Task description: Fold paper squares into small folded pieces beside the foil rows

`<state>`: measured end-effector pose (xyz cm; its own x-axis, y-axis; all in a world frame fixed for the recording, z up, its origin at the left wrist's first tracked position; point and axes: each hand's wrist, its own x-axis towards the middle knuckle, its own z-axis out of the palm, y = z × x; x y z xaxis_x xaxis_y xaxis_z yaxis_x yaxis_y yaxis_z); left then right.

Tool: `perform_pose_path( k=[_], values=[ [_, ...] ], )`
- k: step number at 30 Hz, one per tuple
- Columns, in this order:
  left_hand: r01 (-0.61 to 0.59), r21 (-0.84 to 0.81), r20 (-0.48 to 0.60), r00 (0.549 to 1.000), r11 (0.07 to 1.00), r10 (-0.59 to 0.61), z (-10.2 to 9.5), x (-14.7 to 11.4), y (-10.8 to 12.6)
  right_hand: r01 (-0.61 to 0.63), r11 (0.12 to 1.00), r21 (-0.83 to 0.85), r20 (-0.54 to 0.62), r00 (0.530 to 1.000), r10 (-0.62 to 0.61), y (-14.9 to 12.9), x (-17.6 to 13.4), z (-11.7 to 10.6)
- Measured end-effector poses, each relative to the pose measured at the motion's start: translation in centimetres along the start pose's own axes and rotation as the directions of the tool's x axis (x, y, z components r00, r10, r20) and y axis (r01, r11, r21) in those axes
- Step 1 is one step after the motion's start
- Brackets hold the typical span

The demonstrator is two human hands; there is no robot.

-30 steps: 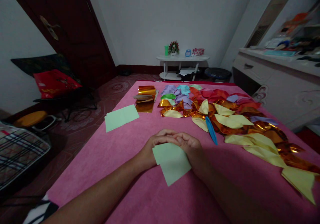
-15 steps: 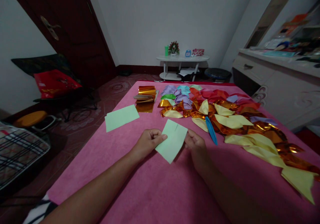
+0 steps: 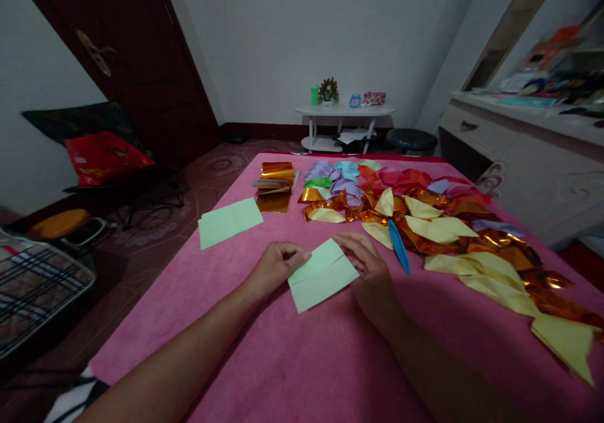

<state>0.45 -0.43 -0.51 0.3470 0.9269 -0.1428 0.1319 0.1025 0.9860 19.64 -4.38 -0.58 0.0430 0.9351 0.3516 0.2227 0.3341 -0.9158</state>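
A pale green sheet of paper (image 3: 323, 278), with crease lines or slits running in from its edges, is held tilted above the pink cloth. My left hand (image 3: 278, 269) pinches its left corner between thumb and fingers. At the paper's upper right edge is my right hand (image 3: 365, 262), fingers curled behind it and partly hidden. To the left lie more pale green sheets (image 3: 231, 221), flat and overlapping. A blue folded paper piece (image 3: 399, 247) rests just beyond my right hand.
Folded gold, yellow, red and purple papers (image 3: 443, 228) spread over the right side of the pink-covered table (image 3: 226, 335). A stack of gold foil sheets (image 3: 274, 184) sits at the far left. Beyond the table stand a small white side table (image 3: 346, 109) and a black stool (image 3: 411, 138).
The green paper has turned in my hands, and its lower edge now faces me at a slant. My right hand has shifted up along its right side.
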Motion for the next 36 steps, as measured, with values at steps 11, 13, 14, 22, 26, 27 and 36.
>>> perform_pose_path(
  k=[11,13,14,22,26,27,36],
  values=[
    [-0.169,0.128,-0.086,0.980,0.977,0.181,-0.5,0.4,0.3,0.424,0.806,-0.412,0.230,0.905,-0.358,0.7,0.4,-1.2],
    [-0.181,0.108,-0.089,0.978,0.978,0.191,-0.5,0.4,0.1,0.424,0.795,-0.433,0.241,0.905,-0.351,0.6,0.5,-1.3],
    [-0.184,0.095,-0.091,0.977,0.978,0.193,-0.5,0.4,0.0,0.421,0.797,-0.432,0.237,0.906,-0.350,0.7,0.5,-1.4],
    [-0.304,0.299,0.001,0.948,0.905,0.319,-0.7,0.3,0.2,0.373,0.874,-0.311,0.144,0.928,-0.345,2.9,0.8,-1.2],
    [-0.375,0.498,0.134,0.924,0.782,0.358,-0.6,-0.3,0.7,0.316,0.874,-0.369,0.129,0.949,-0.289,3.6,0.7,-1.2],
    [-0.391,0.547,0.163,0.917,0.740,0.364,-0.5,-0.4,0.8,0.302,0.875,-0.379,0.121,0.953,-0.276,3.6,0.7,-1.2],
    [-0.440,0.682,0.209,0.883,0.585,0.420,0.0,-0.7,0.5,0.243,0.882,-0.405,0.101,0.970,-0.221,2.8,0.5,-1.2]
  ],
)
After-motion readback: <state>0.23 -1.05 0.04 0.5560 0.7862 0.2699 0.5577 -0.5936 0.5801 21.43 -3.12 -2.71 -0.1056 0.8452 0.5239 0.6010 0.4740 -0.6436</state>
